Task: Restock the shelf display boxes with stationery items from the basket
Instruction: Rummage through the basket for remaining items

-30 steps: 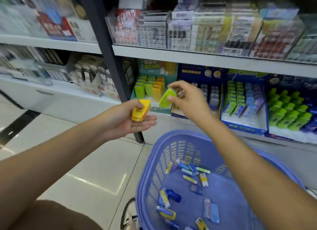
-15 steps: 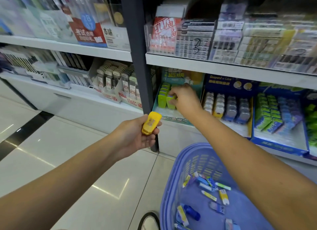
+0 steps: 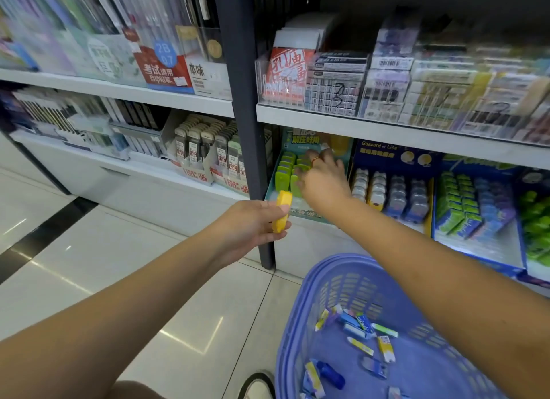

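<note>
My left hand [image 3: 250,229] grips a yellow plastic stationery piece [image 3: 281,212] in front of the lower shelf. My right hand [image 3: 323,179] reaches into the teal display box [image 3: 297,139], fingers spread over the rows of green pieces [image 3: 282,172]; its fingertips touch the front green piece. Whether it pinches one is hard to tell. The blue-purple basket [image 3: 300,303] sits below my right forearm with several small wrapped stationery items [image 3: 357,330] on its bottom.
A dark shelf post [image 3: 247,130] stands just left of the teal box. Right of the teal box are a blue display box [image 3: 393,157] of small cases and boxes of green and purple items [image 3: 464,202]. Lead refill packs [image 3: 208,154] fill the left shelf. A shoe [image 3: 257,385] shows on the tiled floor.
The view moved closer to the shelf. My right hand went deeper into the teal box among the green pieces. My left hand turned the yellow piece more upright, nearer the box.
</note>
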The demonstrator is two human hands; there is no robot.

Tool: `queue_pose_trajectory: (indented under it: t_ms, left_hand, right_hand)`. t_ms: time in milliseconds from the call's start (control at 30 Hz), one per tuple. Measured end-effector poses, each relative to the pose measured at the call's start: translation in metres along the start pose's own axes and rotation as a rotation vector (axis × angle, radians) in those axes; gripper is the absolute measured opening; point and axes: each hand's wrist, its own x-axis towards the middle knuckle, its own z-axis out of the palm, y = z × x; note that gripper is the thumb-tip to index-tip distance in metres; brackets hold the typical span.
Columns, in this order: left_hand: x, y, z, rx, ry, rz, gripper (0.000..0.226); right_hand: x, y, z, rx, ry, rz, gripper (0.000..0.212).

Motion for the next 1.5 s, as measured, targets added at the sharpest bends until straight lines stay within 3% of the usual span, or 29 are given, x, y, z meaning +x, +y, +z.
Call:
queue_pose_trajectory:
  t_ms: [67,133,200,233,300,400,500,600,700,1100,1267,1433,1500]
  left_hand:
    - [0.002,-0.001,0.004,0.187,0.054,0.062,0.035]
    - [0.005,-0.002,0.006,0.345,0.126,0.139,0.038]
    - [0.009,-0.004,0.01,0.462,0.18,0.222,0.036]
    - [0.012,-0.004,0.013,0.496,0.198,0.253,0.035]
    - [0.02,-0.005,0.019,0.525,0.213,0.308,0.035]
    - [0.032,-0.005,0.026,0.575,0.2,0.379,0.036]
    - [0.044,-0.01,0.024,0.984,0.147,0.38,0.056]
    - [0.052,-0.015,0.018,1.352,0.028,0.324,0.068]
    - [0.058,-0.015,0.015,1.482,-0.052,0.263,0.072]
    - [0.067,-0.014,0.016,1.529,-0.072,0.214,0.071]
    - [0.069,-0.013,0.02,1.484,-0.08,0.196,0.068]
    - [0.07,-0.012,0.026,1.473,-0.066,0.206,0.069]
    - [0.07,-0.01,0.029,1.464,-0.02,0.261,0.068]
  right_hand:
    - [-0.007,-0.001,-0.009,0.264,0.011,0.068,0.034]
    - [-0.02,-0.003,-0.022,0.698,0.037,0.176,0.034]
    - [-0.037,-0.006,-0.036,1.124,-0.099,0.247,0.028]
    - [-0.045,-0.008,-0.039,1.213,-0.164,0.239,0.024]
    - [-0.054,-0.007,-0.039,1.211,-0.157,0.189,0.018]
    - [-0.053,0.004,-0.035,1.178,0.025,0.263,0.023]
    - [-0.042,0.022,-0.03,1.013,0.214,0.291,0.025]
    - [-0.034,0.029,-0.02,0.805,0.191,0.183,0.027]
    - [-0.033,0.03,-0.009,0.702,0.113,0.103,0.028]
    - [-0.035,0.03,0.005,0.656,0.12,0.082,0.028]
    - [-0.038,0.026,0.006,0.393,0.046,-0.088,0.029]
    - [-0.033,0.023,0.01,0.434,0.068,0.011,0.024]
    - [-0.033,0.02,0.009,0.6,0.117,0.139,0.015]
